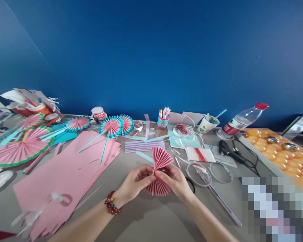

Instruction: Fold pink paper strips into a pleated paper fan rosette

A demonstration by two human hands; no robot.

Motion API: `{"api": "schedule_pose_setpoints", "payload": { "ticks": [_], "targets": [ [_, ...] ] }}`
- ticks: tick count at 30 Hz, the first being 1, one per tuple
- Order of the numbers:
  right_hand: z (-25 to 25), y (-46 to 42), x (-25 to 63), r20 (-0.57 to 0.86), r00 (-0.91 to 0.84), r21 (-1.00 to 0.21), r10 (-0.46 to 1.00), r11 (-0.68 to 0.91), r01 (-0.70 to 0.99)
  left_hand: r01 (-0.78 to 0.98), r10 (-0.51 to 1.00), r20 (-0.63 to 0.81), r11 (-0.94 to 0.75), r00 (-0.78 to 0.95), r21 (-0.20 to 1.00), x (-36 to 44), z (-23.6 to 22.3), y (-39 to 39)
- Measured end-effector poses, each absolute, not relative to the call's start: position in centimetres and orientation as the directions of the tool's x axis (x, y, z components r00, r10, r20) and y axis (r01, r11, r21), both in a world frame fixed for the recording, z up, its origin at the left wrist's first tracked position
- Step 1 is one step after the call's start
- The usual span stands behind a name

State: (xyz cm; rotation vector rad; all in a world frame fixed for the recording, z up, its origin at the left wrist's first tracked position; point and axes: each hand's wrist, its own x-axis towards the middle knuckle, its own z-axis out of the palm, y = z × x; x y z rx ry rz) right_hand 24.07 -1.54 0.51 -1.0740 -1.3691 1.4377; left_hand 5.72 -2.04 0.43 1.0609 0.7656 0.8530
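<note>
A pleated pink paper fan is gathered tightly at its middle and flares out above and below, like a bow. My left hand pinches it at the gathered centre from the left, thumb on the front. From the other side my right hand grips the same centre between thumb and fingers. Some of the fingers are hidden behind the paper. Just beyond the fan lies a folded lilac paper strip, and a light blue strip sits close to my left fingers.
Pink paper sheets cover the left, with finished pink-and-blue fans behind. On the right are tape rolls, a cutter-like grey tool, a glue gun, a tilted bottle and a paper cup. A blue wall stands behind.
</note>
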Motion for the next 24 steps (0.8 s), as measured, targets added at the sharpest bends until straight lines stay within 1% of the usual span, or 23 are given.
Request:
{"api": "schedule_pose_setpoints", "payload": {
  "ticks": [3, 7, 13, 18, 24],
  "targets": [
    [0.27, -1.43, 24.2, -0.034, -0.246, -0.999, 0.969, -0.035, 0.001, -0.223, 0.88, -0.126, 0.252, 0.459, 0.942, 5.72, 0.09, -2.0],
    [-0.06, -1.32, 24.36, -0.005, -0.226, -1.0, 0.974, -0.001, 0.015, -0.206, 0.868, -0.135, 0.26, 0.477, 0.943, 5.7, -0.27, -2.0],
    [-0.12, -1.33, 24.45, 0.0, -0.26, -0.996, 0.966, 0.024, 0.088, -0.195, 0.872, -0.096, 0.213, 0.479, 0.957, 5.72, -0.27, -1.88],
    [0.34, -1.3, 24.27, -0.015, -0.226, -0.999, 0.974, -0.003, 0.052, -0.175, 0.86, -0.135, 0.249, 0.493, 0.952, 5.74, -0.14, -2.02],
    [0.72, -1.14, 24.26, -0.032, -0.213, -0.999, 0.977, -0.023, 0.042, -0.219, 0.85, -0.171, 0.314, 0.498, 0.924, 5.73, -0.17, -2.01]
  ]
}}
